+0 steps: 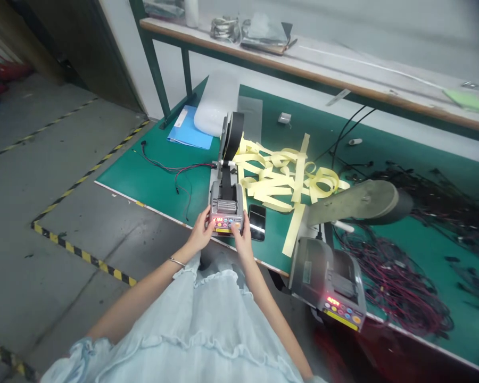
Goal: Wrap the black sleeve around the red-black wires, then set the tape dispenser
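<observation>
An automatic tape dispenser [225, 199] stands at the front edge of the green table, its red digits lit. A roll of black tape [234, 134] is mounted on its upright arm, and the strip runs down into the machine. My left hand [201, 231] grips the front left corner, thumb by the button panel. On the opposite corner, my right hand [242, 234] holds the casing with its thumb on the panel's right side. A black phone [257, 222] lies just right of the dispenser. Red and black wires [183, 169] lie to its left.
Loose yellow paper strips [279, 175] are heaped behind the phone. A second tape dispenser [331, 282] stands at the right front edge. Bundles of dark cables [399, 282] cover the right side. A blue folder [191, 130] and a bubble-wrap roll [217, 103] lie at the back, under a shelf [319, 66].
</observation>
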`<state>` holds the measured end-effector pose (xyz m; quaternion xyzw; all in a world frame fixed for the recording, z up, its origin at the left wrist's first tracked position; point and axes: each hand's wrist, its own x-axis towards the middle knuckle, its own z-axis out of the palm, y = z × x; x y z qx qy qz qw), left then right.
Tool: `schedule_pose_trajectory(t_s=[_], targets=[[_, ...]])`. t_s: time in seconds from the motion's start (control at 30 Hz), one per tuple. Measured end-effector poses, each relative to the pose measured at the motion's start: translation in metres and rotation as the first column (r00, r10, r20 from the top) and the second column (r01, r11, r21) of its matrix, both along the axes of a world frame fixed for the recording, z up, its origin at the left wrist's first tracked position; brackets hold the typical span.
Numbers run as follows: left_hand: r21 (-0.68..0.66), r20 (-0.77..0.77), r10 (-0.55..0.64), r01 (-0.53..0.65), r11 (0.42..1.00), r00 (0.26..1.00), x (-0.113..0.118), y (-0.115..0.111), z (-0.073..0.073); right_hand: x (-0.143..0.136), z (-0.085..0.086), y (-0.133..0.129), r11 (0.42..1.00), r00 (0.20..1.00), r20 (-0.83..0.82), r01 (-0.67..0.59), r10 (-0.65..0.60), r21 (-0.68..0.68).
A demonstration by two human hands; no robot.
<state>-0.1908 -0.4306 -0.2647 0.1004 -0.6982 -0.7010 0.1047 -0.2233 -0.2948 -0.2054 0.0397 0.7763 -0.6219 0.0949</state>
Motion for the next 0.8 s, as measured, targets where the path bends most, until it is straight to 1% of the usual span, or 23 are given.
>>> schedule_pose_trajectory(t_s=[0.07,0.17,0.23,0.27,0.33,0.47,0.57,0.67,0.8], targets=[[0.001,-0.004,0.006,-0.006,1.000,1.000,0.000,0.000,0.000,0.010,0.000,0.001,0.998,0.999,-0.006,0.052,-0.052,0.034],[0.002,-0.010,0.017,-0.017,1.000,1.000,-0.001,0.001,0.000,0.035,0.002,0.008,0.980,0.988,-0.062,0.151,-0.144,0.128],[0.001,-0.011,0.023,-0.023,1.000,1.000,-0.001,0.001,0.002,0.054,0.001,0.015,0.964,0.983,-0.086,0.176,-0.162,0.199],[-0.001,-0.010,0.024,-0.024,1.000,1.000,-0.001,0.001,0.002,0.062,0.000,0.020,0.959,0.985,-0.075,0.166,-0.152,0.230],[-0.002,-0.006,0.019,-0.019,1.000,1.000,0.000,0.001,0.004,0.075,-0.005,0.030,0.957,0.993,-0.021,0.116,-0.114,0.265],[-0.026,0.003,0.016,-0.016,1.000,1.000,0.001,0.001,0.005,0.094,-0.018,0.047,0.967,0.993,0.117,-0.037,0.008,0.253],[-0.052,0.007,0.027,-0.027,0.998,1.000,0.000,0.000,0.004,0.109,-0.029,0.053,0.941,0.960,0.264,-0.168,0.090,0.292],[-0.042,0.010,0.035,-0.035,0.999,0.999,-0.001,0.000,0.002,0.127,-0.038,0.053,0.920,0.915,0.387,-0.245,0.114,0.307],[-0.024,0.000,0.031,-0.031,0.999,1.000,-0.003,-0.001,0.000,0.144,-0.042,0.058,0.916,0.877,0.466,-0.276,0.116,0.292]])
